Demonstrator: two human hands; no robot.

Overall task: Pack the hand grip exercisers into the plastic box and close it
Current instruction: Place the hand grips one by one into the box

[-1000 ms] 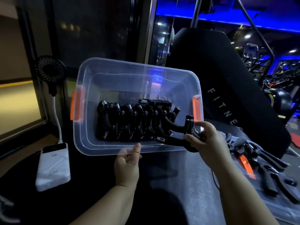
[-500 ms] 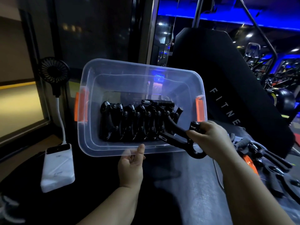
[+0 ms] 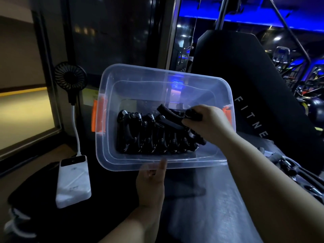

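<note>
At the far left a small fan [image 3: 70, 79] stands over a white power bank [image 3: 74, 181] on the worktop, both clear of the work. The clear plastic box [image 3: 122, 166], with an orange latch [image 3: 98, 116] on its left end, is tipped up so its opening faces the person. The left hand [image 3: 150, 183] pinches its near rim, thumb laid on top; the fingers beneath are blurred through the plastic.

A row of black exercisers [image 3: 149, 135] lies packed side by side on the box floor. Over the right end of that row the right hand [image 3: 208, 123] is curled round one handle of another hand grip exerciser [image 3: 168, 114], its other handle pointing left.

These look like stiff sprung tools with rubbery handles, so a handle is the sure place to hold one. The box wall looks thin and probably flexes, and a one-handed pinch may sag as weight builds. More loose exercisers [image 3: 287, 165] lie on the worktop at the right.
</note>
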